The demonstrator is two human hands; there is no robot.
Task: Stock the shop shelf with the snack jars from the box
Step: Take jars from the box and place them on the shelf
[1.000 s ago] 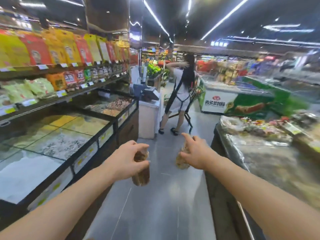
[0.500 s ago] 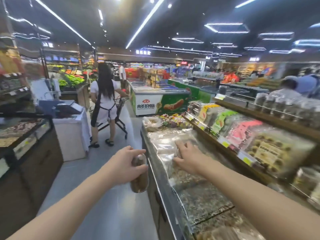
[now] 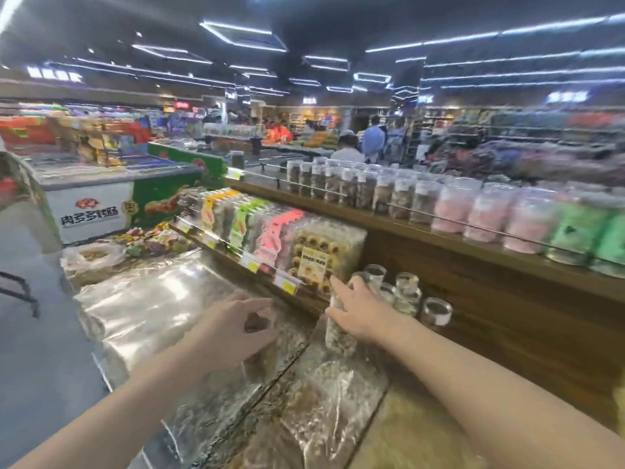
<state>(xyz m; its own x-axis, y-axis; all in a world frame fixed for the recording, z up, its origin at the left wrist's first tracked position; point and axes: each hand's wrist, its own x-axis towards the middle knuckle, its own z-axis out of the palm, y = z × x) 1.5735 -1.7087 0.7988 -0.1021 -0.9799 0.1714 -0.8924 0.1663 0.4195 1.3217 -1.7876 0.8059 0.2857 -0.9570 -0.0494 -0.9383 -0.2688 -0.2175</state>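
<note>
My left hand (image 3: 233,333) grips a clear jar of dark brown snacks (image 3: 258,353) over the plastic-covered bulk bins. My right hand (image 3: 358,313) holds a clear jar of pale round snacks (image 3: 338,336) by its top, just in front of several clear jars (image 3: 406,292) that stand on the lower ledge against the wooden shelf front. Above them, the wooden top shelf (image 3: 439,238) carries a long row of jars (image 3: 372,191) behind a wire rail. No box is in view.
A slanted rack of bagged snacks and a cookie pack (image 3: 314,262) sits left of the ledge jars. Clear plastic sheeting (image 3: 162,306) covers the bulk bins below my hands. A green and white freezer (image 3: 111,201) stands at the left, with shoppers far behind.
I have turned right from the aisle to face the shelf. Both hands, each with its jar, moved over the covered bins, and my right hand reached the ledge jars.
</note>
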